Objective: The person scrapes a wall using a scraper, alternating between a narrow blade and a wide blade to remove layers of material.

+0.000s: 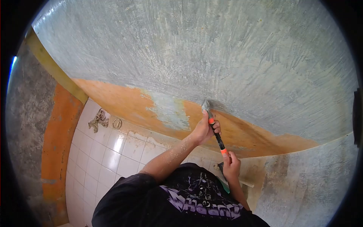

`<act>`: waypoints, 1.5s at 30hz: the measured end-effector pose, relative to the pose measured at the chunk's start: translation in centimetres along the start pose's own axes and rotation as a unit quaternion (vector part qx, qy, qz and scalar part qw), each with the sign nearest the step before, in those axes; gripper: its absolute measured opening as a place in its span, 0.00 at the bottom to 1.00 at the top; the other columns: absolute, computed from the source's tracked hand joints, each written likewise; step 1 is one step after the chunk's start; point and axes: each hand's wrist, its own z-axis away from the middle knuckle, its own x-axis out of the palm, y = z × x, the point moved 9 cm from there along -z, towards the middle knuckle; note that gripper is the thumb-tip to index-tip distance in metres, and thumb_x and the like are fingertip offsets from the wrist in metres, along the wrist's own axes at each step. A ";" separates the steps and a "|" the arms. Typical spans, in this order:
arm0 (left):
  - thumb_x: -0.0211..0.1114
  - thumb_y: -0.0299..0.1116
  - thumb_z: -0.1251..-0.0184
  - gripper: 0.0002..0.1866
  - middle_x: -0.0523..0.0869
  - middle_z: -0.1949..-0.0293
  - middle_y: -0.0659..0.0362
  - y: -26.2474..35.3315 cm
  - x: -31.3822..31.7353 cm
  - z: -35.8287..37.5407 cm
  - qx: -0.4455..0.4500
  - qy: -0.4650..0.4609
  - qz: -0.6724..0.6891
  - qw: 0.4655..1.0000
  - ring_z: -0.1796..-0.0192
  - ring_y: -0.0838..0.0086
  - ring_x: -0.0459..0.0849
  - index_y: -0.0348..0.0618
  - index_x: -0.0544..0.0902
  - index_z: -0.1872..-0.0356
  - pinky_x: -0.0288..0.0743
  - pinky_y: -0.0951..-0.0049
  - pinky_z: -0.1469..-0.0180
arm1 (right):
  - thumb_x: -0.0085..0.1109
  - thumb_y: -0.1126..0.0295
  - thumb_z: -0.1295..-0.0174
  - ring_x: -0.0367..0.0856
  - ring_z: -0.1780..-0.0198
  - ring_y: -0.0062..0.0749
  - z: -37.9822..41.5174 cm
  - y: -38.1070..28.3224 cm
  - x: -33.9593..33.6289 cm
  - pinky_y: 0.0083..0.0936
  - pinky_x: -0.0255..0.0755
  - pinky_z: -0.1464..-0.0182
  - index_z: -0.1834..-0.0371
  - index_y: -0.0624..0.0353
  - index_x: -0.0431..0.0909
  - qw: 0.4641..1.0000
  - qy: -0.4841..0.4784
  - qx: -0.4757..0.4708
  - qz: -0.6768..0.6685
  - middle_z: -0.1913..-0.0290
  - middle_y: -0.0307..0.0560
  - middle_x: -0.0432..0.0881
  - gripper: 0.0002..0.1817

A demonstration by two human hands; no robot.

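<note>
A long-handled scraper (218,140) with a black and orange handle is held in both hands. Close to its metal head, my left hand (204,128) is wrapped round the handle, with the thumb along the top. My right hand (231,165) grips the handle's lower orange end. The scraper's tip meets the wall (181,49) at the border between its grey scraped surface and the remaining orange paint (121,100). Pale flecks of dust lie on my left forearm.
Below the wall is a white tiled floor (96,151) with scraped debris along its edge. A crumpled cloth (99,120) and a ring-shaped roll (117,123) lie there. Beside my right forearm are a green object (225,186), partly hidden, and a pale stick (247,184). Another scraped wall (302,181) stands at right.
</note>
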 end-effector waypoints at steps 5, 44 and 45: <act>0.31 0.69 0.26 0.29 0.63 0.73 0.64 -0.8 0.5 -0.7 -0.014 0.003 -0.008 1.000 0.70 0.72 0.66 0.54 0.63 0.64 0.68 0.60 0.53 | 0.60 0.61 0.30 0.62 0.77 0.16 0.0 -0.9 -1.4 0.22 0.57 0.75 0.59 0.66 0.78 0.999 -0.009 0.033 -0.032 0.81 0.35 0.67 0.15; 0.33 0.70 0.27 0.29 0.63 0.75 0.64 1.1 -1.0 0.9 -0.018 0.010 -0.029 0.999 0.71 0.73 0.65 0.55 0.64 0.62 0.68 0.61 0.56 | 0.61 0.56 0.31 0.64 0.80 0.18 1.6 0.2 2.4 0.25 0.59 0.77 0.58 0.61 0.81 0.995 0.018 0.065 -0.072 0.85 0.38 0.67 0.17; 0.33 0.70 0.27 0.29 0.64 0.75 0.64 1.0 -0.9 0.6 -0.021 0.009 -0.032 0.999 0.71 0.73 0.65 0.55 0.64 0.62 0.68 0.62 0.56 | 0.61 0.55 0.31 0.64 0.80 0.19 1.5 0.1 2.2 0.25 0.59 0.77 0.58 0.61 0.81 0.994 0.029 0.062 -0.089 0.85 0.38 0.67 0.17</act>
